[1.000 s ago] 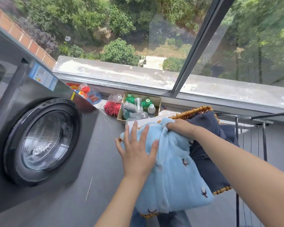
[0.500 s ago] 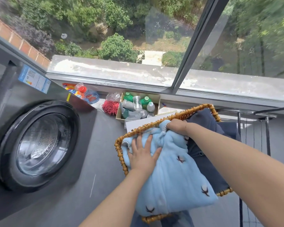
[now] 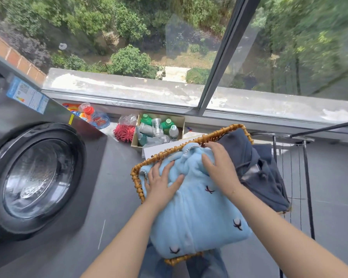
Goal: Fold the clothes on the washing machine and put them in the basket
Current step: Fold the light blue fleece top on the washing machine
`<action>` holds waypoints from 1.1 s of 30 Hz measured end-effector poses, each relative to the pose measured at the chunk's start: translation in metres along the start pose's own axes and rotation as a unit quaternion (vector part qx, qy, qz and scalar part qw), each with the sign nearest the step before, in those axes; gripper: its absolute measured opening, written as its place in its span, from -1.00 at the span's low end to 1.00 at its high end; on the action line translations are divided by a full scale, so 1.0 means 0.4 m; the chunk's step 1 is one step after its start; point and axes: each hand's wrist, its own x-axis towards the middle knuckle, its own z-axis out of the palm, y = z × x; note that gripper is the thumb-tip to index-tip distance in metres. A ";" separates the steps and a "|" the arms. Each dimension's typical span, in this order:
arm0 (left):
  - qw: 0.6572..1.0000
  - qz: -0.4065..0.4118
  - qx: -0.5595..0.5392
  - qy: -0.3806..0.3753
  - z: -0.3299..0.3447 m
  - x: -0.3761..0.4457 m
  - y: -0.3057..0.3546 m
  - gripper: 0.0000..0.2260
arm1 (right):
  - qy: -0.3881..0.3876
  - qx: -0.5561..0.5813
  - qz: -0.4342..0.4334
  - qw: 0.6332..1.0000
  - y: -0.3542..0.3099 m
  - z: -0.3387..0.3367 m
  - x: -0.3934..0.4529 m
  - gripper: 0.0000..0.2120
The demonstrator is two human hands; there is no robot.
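A folded light-blue fleece garment (image 3: 199, 217) with small dark embroidered marks lies in the woven bamboo basket (image 3: 136, 177), filling its left part. My left hand (image 3: 162, 182) presses flat on the garment's far left corner, fingers spread. My right hand (image 3: 219, 167) lies flat on its far right part, fingers straight. A dark navy garment (image 3: 257, 169) sits in the basket's right part and hangs over the rim. The grey washing machine (image 3: 34, 177) with its round glass door stands to the left.
Behind the basket stands an open cardboard box (image 3: 159, 131) with green and clear bottles, next to a red bristly thing (image 3: 124, 132) and a detergent bottle (image 3: 97, 118). A metal drying rack (image 3: 305, 167) stands at the right. A large window runs along the far side.
The blue garment went down into the basket. My right hand let go of its bunched top and now lies flat on it. My left hand keeps pressing the far left corner.
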 end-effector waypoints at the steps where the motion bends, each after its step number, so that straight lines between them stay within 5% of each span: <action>1: 0.999 0.020 -0.019 0.042 -0.007 -0.019 -0.008 -0.39 | 0.032 0.018 -0.002 0.999 -0.006 -0.015 -0.067 -0.72; 4: 0.980 0.021 -0.061 0.189 0.000 -0.089 -0.029 -0.27 | 0.087 0.025 0.047 0.995 0.013 -0.027 -0.269 -0.73; 6: 0.983 -0.008 -0.124 0.138 0.014 -0.121 -0.018 -0.14 | 0.105 0.075 0.104 0.986 0.037 0.002 -0.358 -0.62; 9: 0.996 -0.026 -0.071 0.039 0.029 -0.106 0.006 -0.07 | 0.099 0.091 0.156 0.979 0.074 0.070 -0.401 -0.55; 16: 0.993 -0.052 0.058 0.085 0.076 -0.094 0.001 -0.11 | 0.088 0.062 0.168 0.980 0.107 0.093 -0.379 -0.75; 23: 0.997 -0.060 0.038 0.037 0.047 -0.096 0.024 -0.09 | 0.022 0.058 0.178 0.982 0.118 0.097 -0.319 -0.81; 26: 0.999 0.023 -0.022 0.017 0.021 -0.157 -0.001 -0.05 | -0.019 0.059 0.187 0.980 0.114 0.078 -0.327 -0.77; 31: 0.981 0.137 0.060 -0.120 0.039 -0.283 -0.046 0.21 | 0.183 -0.008 0.188 0.965 0.060 0.069 -0.454 -0.71; 33: 0.979 0.118 0.122 -0.110 0.062 -0.273 -0.049 0.27 | 0.179 0.083 0.245 0.949 0.033 0.078 -0.491 -0.60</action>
